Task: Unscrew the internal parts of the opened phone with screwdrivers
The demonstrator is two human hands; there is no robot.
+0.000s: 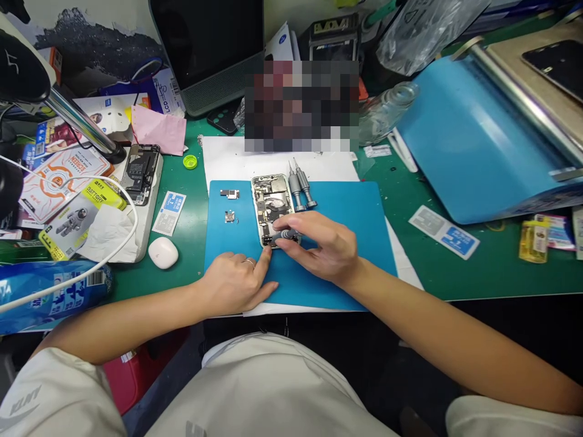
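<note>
An opened phone (274, 203) with its inner parts bare lies upright on the blue mat (350, 243). My right hand (325, 246) is closed around a small grey screwdriver (286, 235) over the phone's lower end. Fingers partly hide that screwdriver and the parts beneath it. With its index finger stretched to the phone's bottom edge, my left hand (239, 279) holds nothing; its thumb is apart and the other fingers are curled. Two more grey screwdrivers (300, 188) lie right of the phone. Left of it are a small metal bracket (230, 194) and another small part (229, 216).
Another opened phone (140, 173) rests on a white box at left, near a white earbud case (163, 252). A white cable (132, 224) loops over packaging. A monitor (209, 48), a glass jar (387, 112) and a blue sheet on a roller (455, 139) stand farther back.
</note>
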